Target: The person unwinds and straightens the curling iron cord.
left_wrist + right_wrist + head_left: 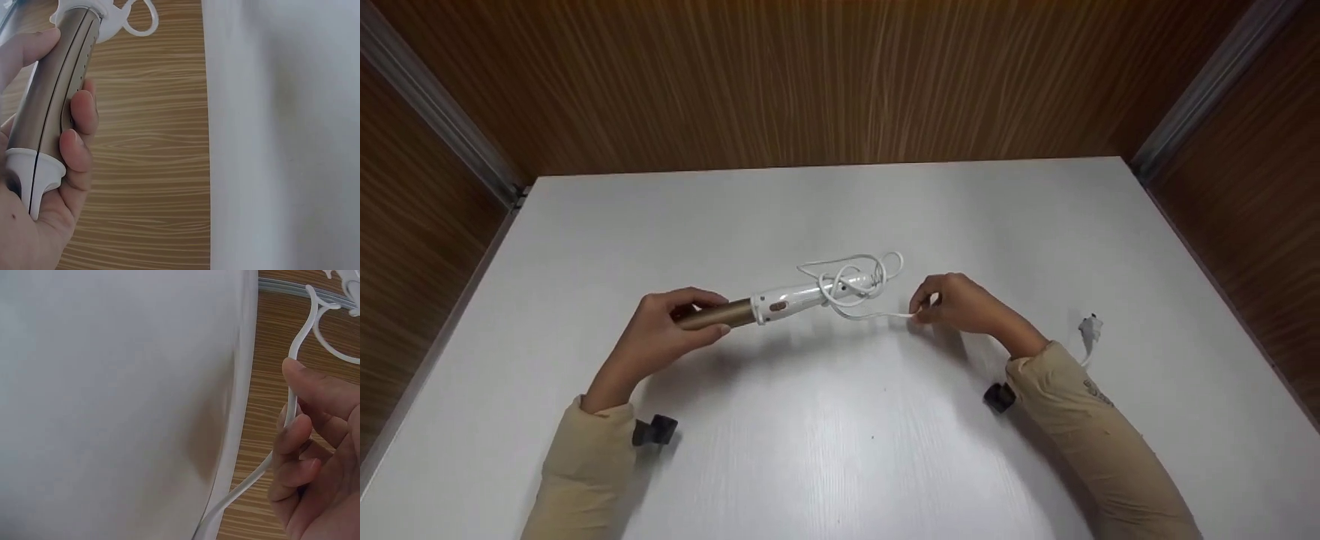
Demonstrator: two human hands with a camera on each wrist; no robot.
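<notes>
A curling iron (780, 301) with a gold barrel and white handle hangs just above the white table (840, 465). My left hand (664, 334) grips its gold barrel (53, 95), thumb and fingers curled round it. A white cord (851, 281) is looped loosely round the handle. My right hand (956, 304) pinches this cord (292, 405) between thumb and fingers a little right of the handle. The cord's white plug (1090, 328) lies on the table by my right forearm.
Wood-panelled walls (825, 82) enclose the table at the back and both sides, with metal corner strips (435, 105). Small black wrist cameras (654, 430) sit on both sleeves.
</notes>
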